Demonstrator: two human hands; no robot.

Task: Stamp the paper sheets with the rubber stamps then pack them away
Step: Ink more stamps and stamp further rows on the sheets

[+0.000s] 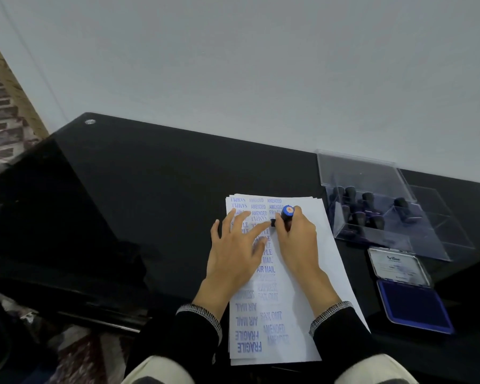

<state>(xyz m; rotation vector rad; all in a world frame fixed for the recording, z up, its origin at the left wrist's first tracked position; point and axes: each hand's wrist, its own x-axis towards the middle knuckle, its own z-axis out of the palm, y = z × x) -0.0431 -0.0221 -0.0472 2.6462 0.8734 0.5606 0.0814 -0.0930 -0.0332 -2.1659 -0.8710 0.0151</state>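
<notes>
A stack of white paper sheets (pixel 311 261) lies on the black table, its top sheet covered with blue stamped words. My right hand (pixel 297 239) grips a rubber stamp (pixel 286 213) with a blue round top and holds it down on the upper part of the sheet. My left hand (pixel 236 245) rests flat on the paper with fingers spread, its fingertips next to the stamp's base. To the right lies an open blue ink pad (pixel 414 303) with its lid folded back.
A clear plastic box (pixel 372 178) with several black-handled stamps inside stands at the back right of the black glass table (pixel 150 189), its lid open. A grey wall runs behind the table. Patterned carpet shows at the left.
</notes>
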